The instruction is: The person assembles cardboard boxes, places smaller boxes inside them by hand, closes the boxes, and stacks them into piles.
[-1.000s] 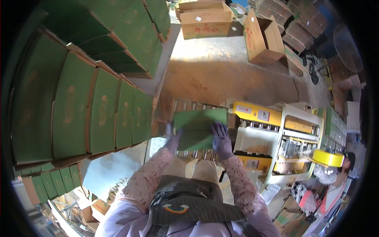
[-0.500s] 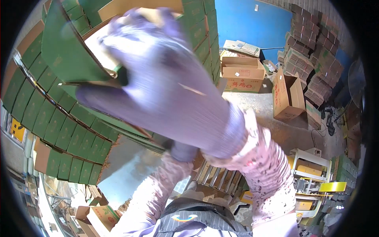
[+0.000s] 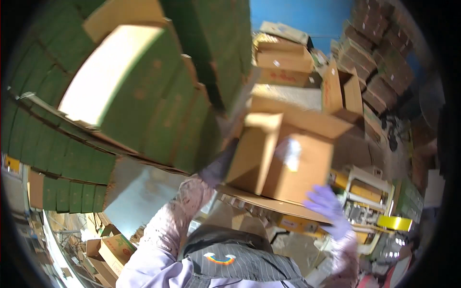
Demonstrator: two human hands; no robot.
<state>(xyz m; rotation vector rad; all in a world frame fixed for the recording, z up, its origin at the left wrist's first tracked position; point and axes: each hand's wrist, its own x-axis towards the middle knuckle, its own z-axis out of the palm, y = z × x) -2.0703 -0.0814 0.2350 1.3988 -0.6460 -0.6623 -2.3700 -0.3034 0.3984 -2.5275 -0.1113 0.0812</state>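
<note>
Head view, near to far:
- A dark striped apron point(image 3: 242, 264) is covering the person's front.
- The right hand point(image 3: 330, 209), purple-gloved, is spreading its fingers open at the near right corner of an open brown carton point(image 3: 305, 180).
- The left hand point(image 3: 217, 168) is meeting the carton's left side — shadow is obscuring its fingers, so whether it is gripping cannot be told.
- The carton is tilting between both hands, its inside showing.
- Green cartons point(image 3: 153, 96) are standing stacked at left.
- Brown boxes point(image 3: 284, 57) are standing open beyond, before a blue wall point(image 3: 302, 17).
</note>
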